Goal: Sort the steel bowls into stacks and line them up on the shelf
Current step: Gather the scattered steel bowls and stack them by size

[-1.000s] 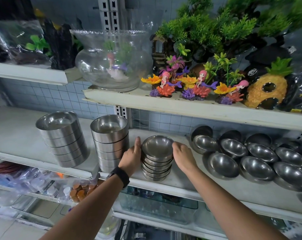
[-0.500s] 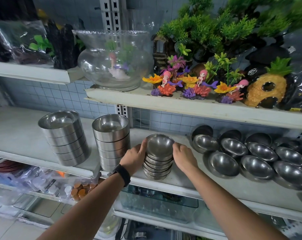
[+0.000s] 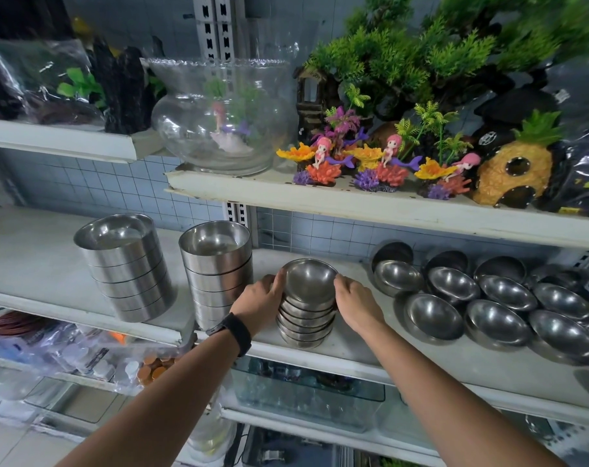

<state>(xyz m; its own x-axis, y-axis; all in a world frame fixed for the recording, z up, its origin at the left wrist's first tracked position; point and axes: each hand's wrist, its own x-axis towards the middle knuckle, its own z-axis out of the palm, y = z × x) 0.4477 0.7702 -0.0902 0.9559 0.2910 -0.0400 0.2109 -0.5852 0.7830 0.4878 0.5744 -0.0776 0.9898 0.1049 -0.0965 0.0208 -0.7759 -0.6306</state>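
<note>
Gripping small bowl stack (image 3: 307, 306) both sides: left hand (image 3: 261, 299), right hand (image 3: 357, 303), fingers curled onto upper bowls. Standing on middle shelf (image 3: 454, 362), near front edge. Left of it, two taller stacks (image 3: 218, 274); right, loose bowls (image 3: 495, 325).

I'm seeing both forearms bare; a black watch band (image 3: 233, 333) is wrapping the wrist behind the left hand (image 3: 260, 302).

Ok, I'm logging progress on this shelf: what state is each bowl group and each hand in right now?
small bowl stack: nested, standing, held between both hands.
left hand: grips the stack's left side.
right hand: grips its right side.
left straight-sided stack: nested, standing.
right straight-sided stack: nested, standing.
loose round bowls: unstacked, tilted, overlapping.
glass fishbowl: upright.
</note>
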